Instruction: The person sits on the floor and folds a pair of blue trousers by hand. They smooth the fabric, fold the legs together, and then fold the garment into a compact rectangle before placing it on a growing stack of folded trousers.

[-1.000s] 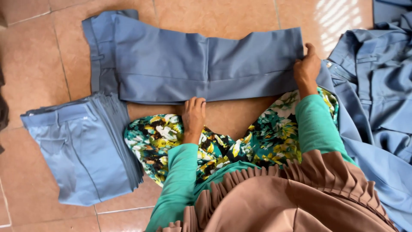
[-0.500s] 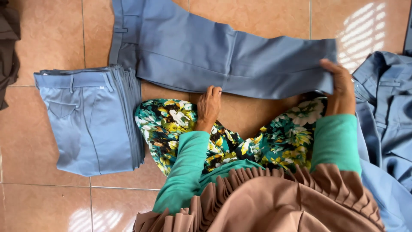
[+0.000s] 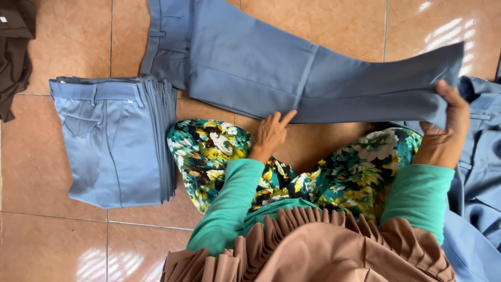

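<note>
blue trousers (image 3: pixel 271 73) flat on tiled floor (image 3: pixel 73 47): soft, light, limp cloth. right hand (image 3: pixel 448 125) pinches hem end closed; left hand (image 3: pixel 270 133) open, fingers pressing mid-leg edge. best held at hem and waistband.

Soft, even daylight fills the room. Bright sun patches glare on the floor tiles (image 3: pixel 443 31) at the upper right and bottom left; everything looks sharp

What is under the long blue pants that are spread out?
Under the long blue pants lies the tiled floor. The right hand lifts their leg end. Whatever else lies beneath is covered by cloth.
</note>
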